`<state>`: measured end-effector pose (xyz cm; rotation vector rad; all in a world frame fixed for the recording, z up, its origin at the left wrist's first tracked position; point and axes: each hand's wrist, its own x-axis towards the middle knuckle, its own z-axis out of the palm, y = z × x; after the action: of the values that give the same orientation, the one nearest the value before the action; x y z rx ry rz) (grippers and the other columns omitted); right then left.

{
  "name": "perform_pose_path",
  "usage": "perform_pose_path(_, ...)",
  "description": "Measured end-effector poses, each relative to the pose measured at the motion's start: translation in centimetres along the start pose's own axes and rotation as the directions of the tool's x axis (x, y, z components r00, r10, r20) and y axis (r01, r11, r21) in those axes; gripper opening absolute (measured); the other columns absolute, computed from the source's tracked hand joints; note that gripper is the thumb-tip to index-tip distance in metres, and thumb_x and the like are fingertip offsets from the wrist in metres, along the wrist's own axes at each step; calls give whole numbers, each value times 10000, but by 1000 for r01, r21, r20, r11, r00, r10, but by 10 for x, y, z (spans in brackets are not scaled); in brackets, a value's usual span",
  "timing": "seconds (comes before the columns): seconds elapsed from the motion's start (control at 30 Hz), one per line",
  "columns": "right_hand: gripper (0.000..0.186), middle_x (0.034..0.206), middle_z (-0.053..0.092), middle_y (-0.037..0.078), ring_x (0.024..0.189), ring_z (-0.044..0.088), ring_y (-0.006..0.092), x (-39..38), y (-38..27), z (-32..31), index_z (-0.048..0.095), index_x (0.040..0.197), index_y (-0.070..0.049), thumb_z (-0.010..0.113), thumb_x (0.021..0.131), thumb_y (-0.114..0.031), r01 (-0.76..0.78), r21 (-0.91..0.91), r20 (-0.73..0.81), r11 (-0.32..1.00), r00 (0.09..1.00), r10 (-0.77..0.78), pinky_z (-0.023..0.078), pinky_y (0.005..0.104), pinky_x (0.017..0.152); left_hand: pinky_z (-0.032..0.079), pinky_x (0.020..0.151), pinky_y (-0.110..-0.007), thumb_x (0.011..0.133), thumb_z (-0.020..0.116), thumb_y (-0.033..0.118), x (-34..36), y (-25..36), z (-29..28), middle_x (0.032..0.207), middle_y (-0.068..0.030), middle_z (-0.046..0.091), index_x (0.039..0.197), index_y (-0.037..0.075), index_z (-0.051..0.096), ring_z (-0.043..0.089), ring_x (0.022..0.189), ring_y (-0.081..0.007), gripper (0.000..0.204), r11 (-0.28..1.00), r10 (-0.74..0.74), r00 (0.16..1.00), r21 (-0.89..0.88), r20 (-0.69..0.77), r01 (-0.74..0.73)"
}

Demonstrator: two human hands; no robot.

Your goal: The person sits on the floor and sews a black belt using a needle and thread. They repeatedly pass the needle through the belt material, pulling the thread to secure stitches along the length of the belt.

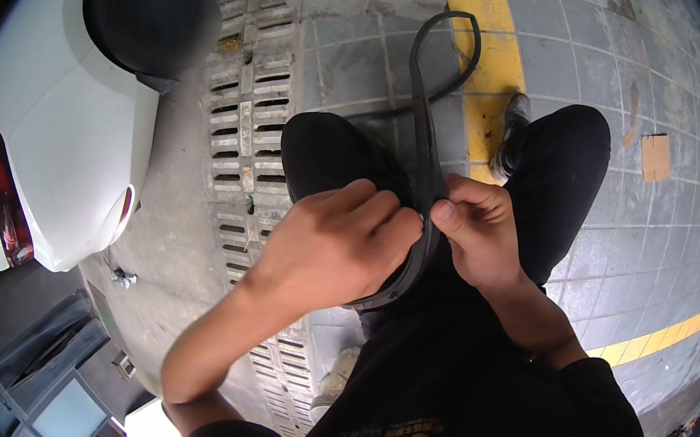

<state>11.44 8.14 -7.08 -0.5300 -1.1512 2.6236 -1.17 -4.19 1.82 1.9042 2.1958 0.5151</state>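
Note:
A long, narrow black trim strip (423, 125) runs up between my knees, bends into a loop over the yellow floor band, and curves back below my hands toward my lap. My left hand (335, 242) is closed with its fingers curled against one edge of the strip, knuckles up. On the other side, my right hand (482, 228) pinches the strip between thumb and bent fingers. The two hands almost meet, and what lies right between the fingertips is mostly hidden.
To the left stands a white car (62, 115) with a red tail light (9, 201) and a dark wheel (152, 23). A slotted drain grate (265, 79) crosses the floor beside my leg. A piece of cardboard (655, 157) lies on the grey tiles to the right.

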Motion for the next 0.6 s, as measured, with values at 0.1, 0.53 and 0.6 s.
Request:
perform_pose_path(0.1,83,721,525,-29,652,430,30,1,3,0,614,790,8,661,856,-10,-41,106,-22,994,999,44,347,194,584,449,499,-290,703,751,4,-3,4,12,746,-57,581,796,34,592,573,632,-201,187,973,-147,954,-212,-260,92)
perform_pose_path(0.53,21,791,570,16,747,517,54,-8,-4,8,631,870,16,647,856,17,64,138,-44,988,997,-58,409,198,677,535,580,-294,696,706,-86,-6,8,26,796,-110,655,845,16,567,647,717,-244,227,952,-52,928,-300,-369,-65)
perform_pose_path(0.6,32,781,556,14,719,483,52,-10,0,7,628,848,13,660,848,10,84,123,-58,989,995,-77,383,199,647,537,579,-297,680,695,-75,-4,6,21,796,-105,654,831,20,561,641,712,-243,224,947,-35,945,-312,-324,-72)
